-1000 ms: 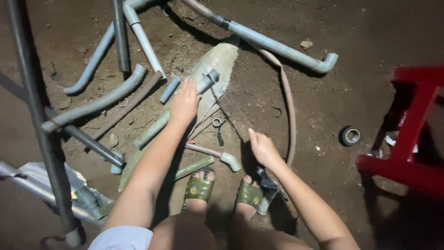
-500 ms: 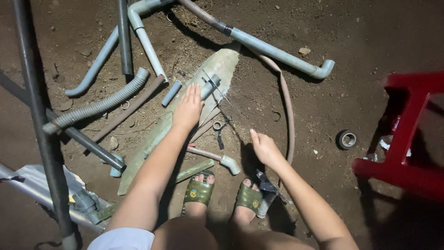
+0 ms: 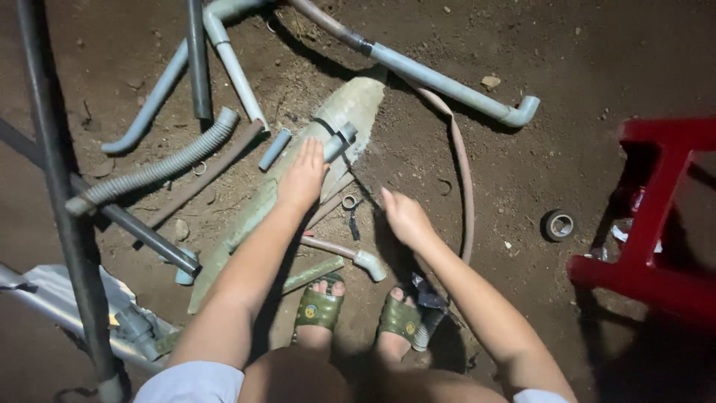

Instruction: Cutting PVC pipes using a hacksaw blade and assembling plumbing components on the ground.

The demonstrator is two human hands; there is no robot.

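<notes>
Item: your left hand, fingers held together and flat, palm down on the long pale-green curved sheath that lies slantwise on the brown dirt ground. Its fingertips touch the short grey plastic pipe fitting resting on the upper part of that sheath; nothing is clasped.

Item: your right hand, open and empty, fingers loosely together, hovering over the dirt just right of the sheath. Near it, to its left, lie a small metal ring clamp and a dark strip; whether the hand touches the ground you cannot tell.

Item: a thin pinkish-brown hose, curving down the right of your right hand, apart from it.

Item: a short pinkish tube with a pale grey elbow end, lying just ahead of your feet in green patterned sandals.

Item: a long grey pipe with an upturned elbow, across the top, well apart from both hands.

Item: a grey ribbed flexible hose and a small loose grey pipe stub, left of the sheath.

Item: a dark upright metal pole, at the left edge.

Item: a roll of dark tape, on the dirt to the right, beside a red plastic stool
</notes>
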